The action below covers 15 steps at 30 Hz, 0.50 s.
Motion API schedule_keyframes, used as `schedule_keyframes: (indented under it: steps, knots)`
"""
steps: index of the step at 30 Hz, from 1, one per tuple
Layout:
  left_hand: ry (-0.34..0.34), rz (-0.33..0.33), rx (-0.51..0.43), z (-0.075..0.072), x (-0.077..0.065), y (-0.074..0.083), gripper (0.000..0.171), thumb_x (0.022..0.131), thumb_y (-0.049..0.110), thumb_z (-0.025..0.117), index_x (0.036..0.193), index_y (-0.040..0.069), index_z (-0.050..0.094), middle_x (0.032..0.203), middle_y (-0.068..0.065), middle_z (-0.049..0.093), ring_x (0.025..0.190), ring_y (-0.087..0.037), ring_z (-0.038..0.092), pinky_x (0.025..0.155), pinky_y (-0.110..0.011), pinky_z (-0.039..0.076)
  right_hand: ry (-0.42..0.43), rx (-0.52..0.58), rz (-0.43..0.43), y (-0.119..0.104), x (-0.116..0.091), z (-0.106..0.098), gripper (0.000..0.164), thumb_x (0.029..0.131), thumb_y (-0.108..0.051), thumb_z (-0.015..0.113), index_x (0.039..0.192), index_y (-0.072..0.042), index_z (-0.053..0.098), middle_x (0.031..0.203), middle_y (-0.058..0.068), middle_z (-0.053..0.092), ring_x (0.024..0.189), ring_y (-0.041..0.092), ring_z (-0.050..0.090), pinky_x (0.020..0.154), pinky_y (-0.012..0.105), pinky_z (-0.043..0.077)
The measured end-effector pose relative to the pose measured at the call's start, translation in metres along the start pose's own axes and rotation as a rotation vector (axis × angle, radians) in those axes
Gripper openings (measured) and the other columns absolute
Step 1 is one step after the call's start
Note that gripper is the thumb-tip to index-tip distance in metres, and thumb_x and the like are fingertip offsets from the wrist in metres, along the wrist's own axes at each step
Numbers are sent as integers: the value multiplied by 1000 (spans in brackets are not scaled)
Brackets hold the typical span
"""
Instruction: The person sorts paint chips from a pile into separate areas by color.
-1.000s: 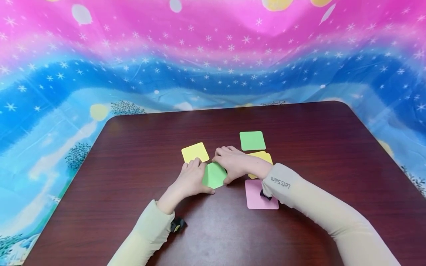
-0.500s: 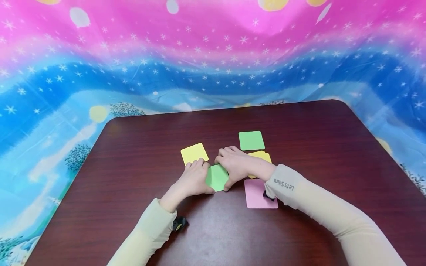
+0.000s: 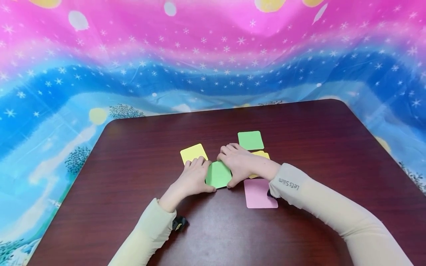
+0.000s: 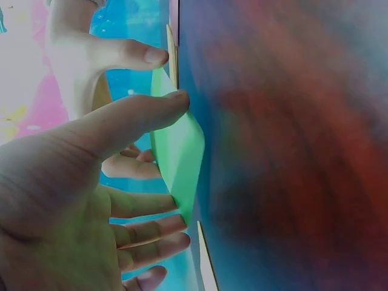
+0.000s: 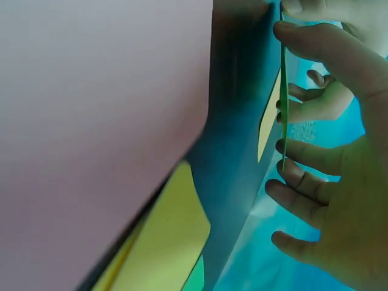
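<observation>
A green square card (image 3: 218,174) with rounded corners is held between both hands near the middle of the table. My left hand (image 3: 194,177) pinches its left side, the thumb at the near corner and the fingers at the far one. On the opposite side, my right hand (image 3: 241,164) grips it the same way. The left wrist view shows the green card (image 4: 179,151) slightly bent, with the left thumb (image 4: 142,115) across its face. Seen from the right wrist, the card (image 5: 284,91) is nearly edge-on. Just beyond the left fingers lies a yellow card (image 3: 194,152).
On the dark wooden table (image 3: 159,140), a second green card (image 3: 250,140) lies at the back right. Yellow cards (image 3: 263,154) overlap partly under the right wrist. Nearer, a pink card (image 3: 257,194) lies beside the right sleeve. A patterned cloth (image 3: 186,81) hangs behind the table.
Both hands keep hold of the green card, which has turned and now shows squarer to the head view. My right hand has shifted slightly to the right, and the view has drifted a little.
</observation>
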<state>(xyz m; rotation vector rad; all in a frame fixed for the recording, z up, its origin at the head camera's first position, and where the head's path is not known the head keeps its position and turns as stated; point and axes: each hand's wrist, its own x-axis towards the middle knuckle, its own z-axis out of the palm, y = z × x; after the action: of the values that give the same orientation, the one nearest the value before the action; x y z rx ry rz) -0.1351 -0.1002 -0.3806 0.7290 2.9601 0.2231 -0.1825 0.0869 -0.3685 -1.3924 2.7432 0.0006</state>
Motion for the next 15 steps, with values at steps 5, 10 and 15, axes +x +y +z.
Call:
schedule_keyframes:
  steps: [5,10,15]
  knots:
    - [27,19,15,-6,7,2,81,58,46,79,120,5,49,105,-7,46,96,-25,44,80,-40,31,23,22,16,11,-7,-7,77,55,-56,72,112,-10,52,101,2,44,98,23,42,95,44,30]
    - [59,41,1,-10,19,5,76,59,45,79,118,6,51,103,-5,46,94,-23,43,81,-39,31,33,40,53,22,-14,-11,77,56,-56,73,114,-11,52,103,2,44,100,22,41,96,45,30]
    - [69,55,12,-10,33,8,76,59,48,78,117,7,51,102,-5,46,91,-22,43,79,-37,31,56,57,79,32,-20,-12,77,56,-53,75,117,-11,53,109,3,44,107,25,40,100,48,27]
